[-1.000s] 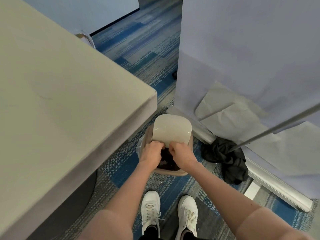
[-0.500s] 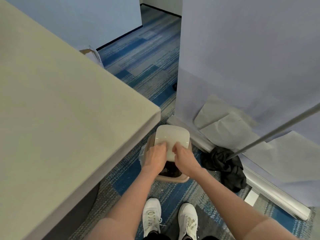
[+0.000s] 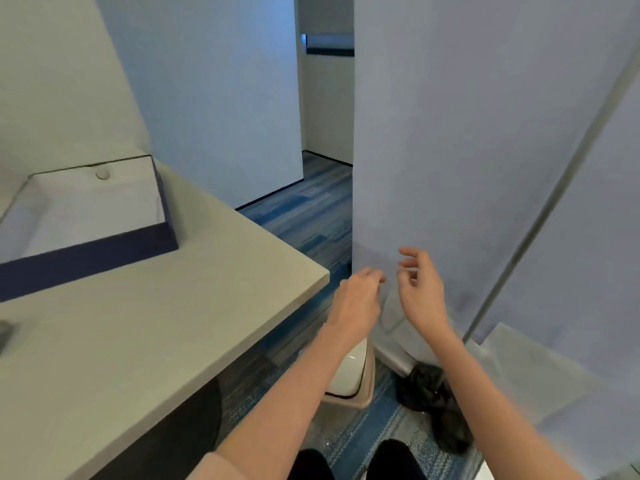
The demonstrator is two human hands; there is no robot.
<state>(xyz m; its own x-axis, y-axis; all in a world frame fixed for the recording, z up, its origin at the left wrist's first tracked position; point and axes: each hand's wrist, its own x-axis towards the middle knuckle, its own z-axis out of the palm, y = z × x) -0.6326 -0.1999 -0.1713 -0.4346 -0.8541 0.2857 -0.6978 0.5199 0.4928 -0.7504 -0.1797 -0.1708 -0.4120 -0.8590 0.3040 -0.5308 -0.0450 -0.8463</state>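
The pale blue partition [image 3: 467,150] is the largest thing in view. It rises directly behind the bin [image 3: 368,384] and fills the right side, with a thin metal pole [image 3: 540,216] leaning across it above and to the right of the bin. A second pale panel [image 3: 214,98] stands farther back, to the bin's left.

The grey counter [image 3: 156,323] is left of the bin, and its corner juts out over the floor just above it. Well to the left of the bin, an open box [image 3: 90,256] with dark blue sides and a white lining sits on the counter. A small round thing [image 3: 103,174] lies at the box's far rim, too small to identify. A dark object [image 3: 5,334] at the far left of the counter is cut off by the frame.

Blue striped carpet [image 3: 311,216] runs under the bin and away behind it. Just to the bin's right, a crumpled black cloth or bag [image 3: 433,400] lies against the foot of the partition; I cannot tell which it is.

The bin stands on the carpet below both hands, a tan tub with its white lid [image 3: 348,374] lying closed on top. The left forearm hides its left half.

The left hand [image 3: 358,299] hangs in the air above the bin with loosely curled fingers, empty. The right hand [image 3: 420,289] is beside it and slightly higher, with fingers spread and relaxed, holding nothing. The fingertips of both are motion-blurred.
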